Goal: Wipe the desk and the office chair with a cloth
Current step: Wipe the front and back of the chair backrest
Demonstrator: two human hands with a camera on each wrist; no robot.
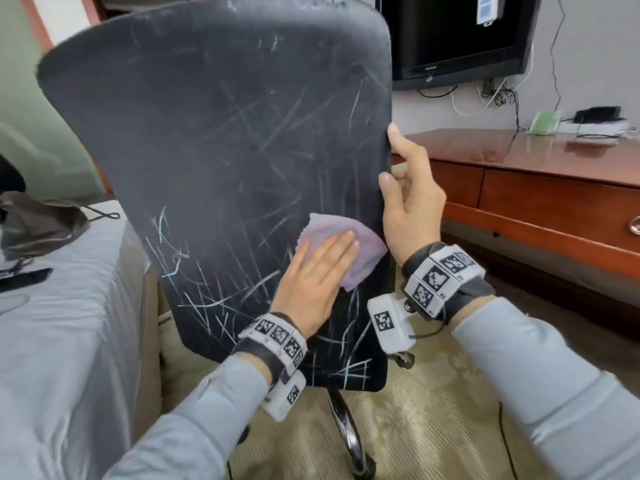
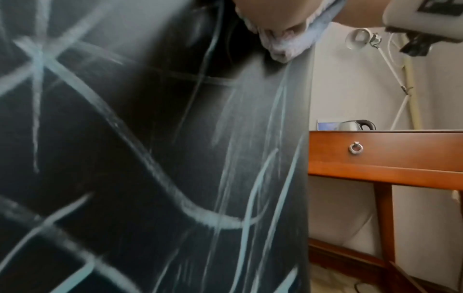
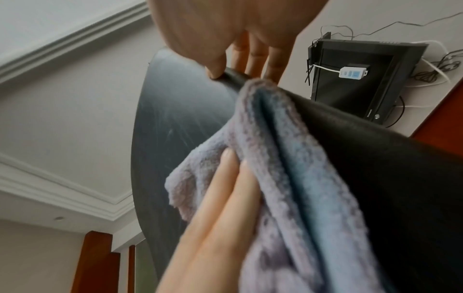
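- Against the lower back panel of the scratched black office chair [image 1: 225, 140], toward 5 o'clock on it, the left hand [image 1: 313, 282] presses a pale lilac fleecy cloth [image 1: 360, 244] flat, fingers straight and held together.
- At 3 o'clock on the chair's edge, the right hand [image 1: 410, 202] grips the rim, thumb on the near face and fingers curled behind, as the right wrist view shows.
- Pale blue-white scrawled lines [image 2: 208, 216] cover the panel's lower part, below the cloth.
- Toward 3 o'clock stands the glossy reddish wooden desk [image 1: 540, 199], well apart from the cloth, with a ring-pull drawer [image 2: 355, 148].
- At 1 o'clock hangs a black wall television [image 1: 457, 36].
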